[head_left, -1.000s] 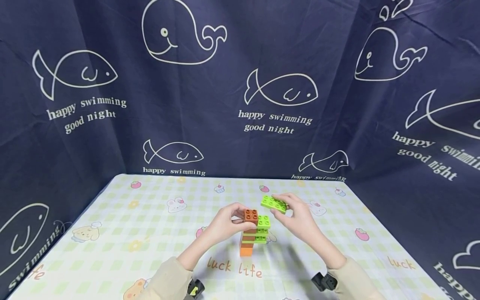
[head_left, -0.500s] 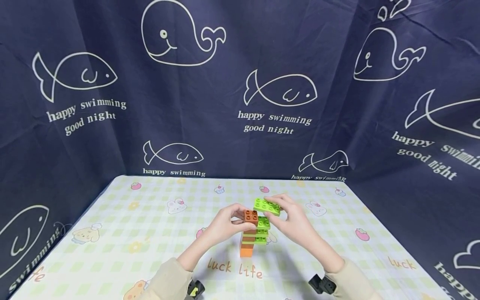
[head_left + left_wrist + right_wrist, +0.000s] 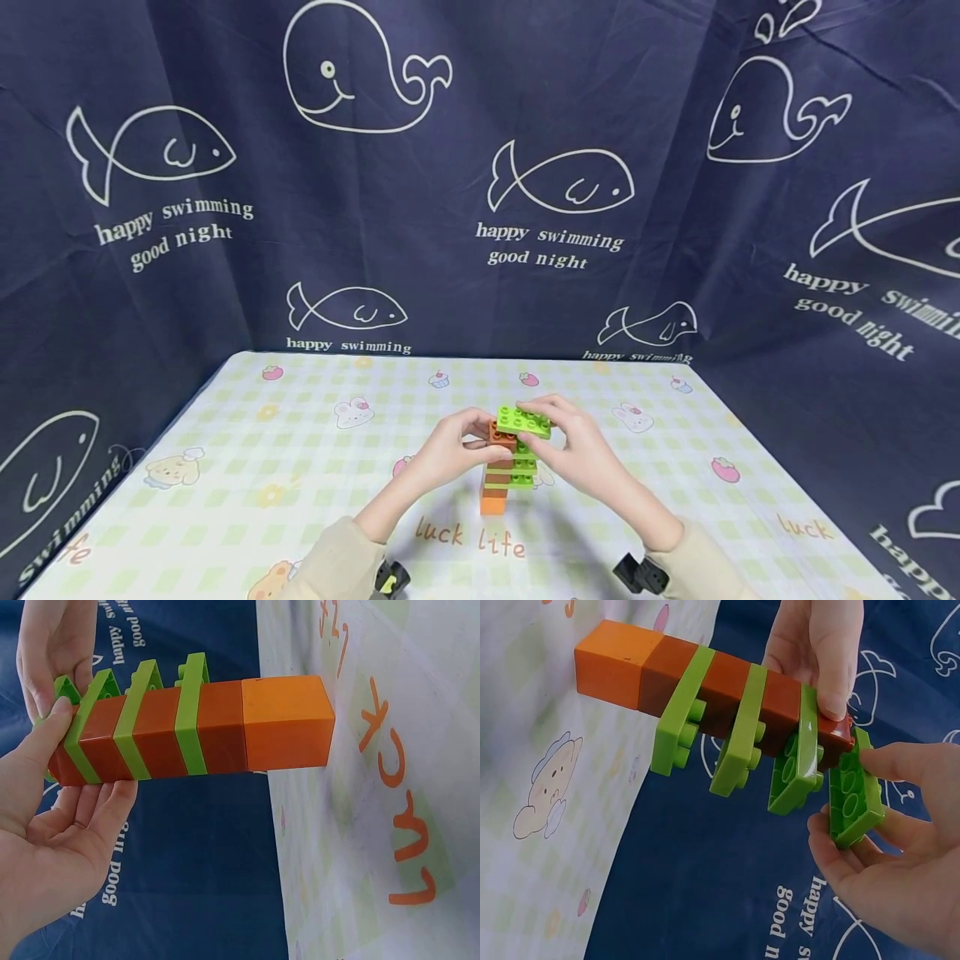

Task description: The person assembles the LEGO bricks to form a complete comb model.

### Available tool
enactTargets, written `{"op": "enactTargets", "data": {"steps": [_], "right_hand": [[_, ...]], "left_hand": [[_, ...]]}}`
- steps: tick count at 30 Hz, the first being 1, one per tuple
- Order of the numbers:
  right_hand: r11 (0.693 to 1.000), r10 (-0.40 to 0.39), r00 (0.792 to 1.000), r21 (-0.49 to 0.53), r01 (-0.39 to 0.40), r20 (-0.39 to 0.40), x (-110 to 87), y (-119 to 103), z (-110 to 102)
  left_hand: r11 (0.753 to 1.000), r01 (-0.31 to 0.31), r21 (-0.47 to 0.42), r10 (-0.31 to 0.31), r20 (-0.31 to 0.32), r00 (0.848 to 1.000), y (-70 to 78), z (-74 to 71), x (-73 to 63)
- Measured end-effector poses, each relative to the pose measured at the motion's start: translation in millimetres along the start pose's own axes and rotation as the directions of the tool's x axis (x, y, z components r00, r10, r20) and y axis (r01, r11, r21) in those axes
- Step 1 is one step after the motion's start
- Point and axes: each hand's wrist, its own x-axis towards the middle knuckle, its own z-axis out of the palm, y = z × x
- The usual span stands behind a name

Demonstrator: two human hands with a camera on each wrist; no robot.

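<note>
A tower of toy building bricks stands upright on the table. At its foot is an orange brick (image 3: 289,720), and above it reddish-brown bricks (image 3: 157,731) alternate with thin green bricks (image 3: 736,739) that jut out to the right. My left hand (image 3: 453,450) grips the tower near its top, thumb and fingers on either side of the uppermost brown brick (image 3: 495,438). In my right hand (image 3: 581,442), thumb and fingers pinch another green brick (image 3: 857,791). That one overlaps the studs of the top brown brick, slightly tilted; whether they touch I cannot tell.
A checked tablecloth (image 3: 315,450) with cartoon prints and lettering covers the table. Behind and at both sides hangs a dark blue curtain (image 3: 450,292) with whale and fish drawings. Black wrist cameras (image 3: 641,573) sit at the sleeves.
My right hand has moved left and slightly down, bringing its green brick from beside the tower to over the top brown brick. My left hand has kept its grip in place.
</note>
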Motion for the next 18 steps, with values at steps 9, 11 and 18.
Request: {"op": "enactTargets", "data": {"steps": [9, 11, 18], "right_hand": [[0.997, -0.069, 0.997, 0.026, 0.069, 0.025, 0.8, 3.6, 1.0], [0.996, -0.087, 0.996, 0.032, 0.086, 0.033, 1.1, 4.0, 0.7], [0.994, -0.105, 0.993, 0.043, 0.103, 0.059, 1.3, 4.2, -0.1]], "left_hand": [[1.0, 0.011, -0.005, -0.011, 0.012, 1.0, -0.1, -1.0, 0.0], [1.0, 0.015, -0.004, -0.014, 0.014, 1.0, 0.3, -1.3, -0.1], [1.0, 0.01, -0.01, -0.01, 0.011, 1.0, 0.9, -1.3, -0.7]]}}
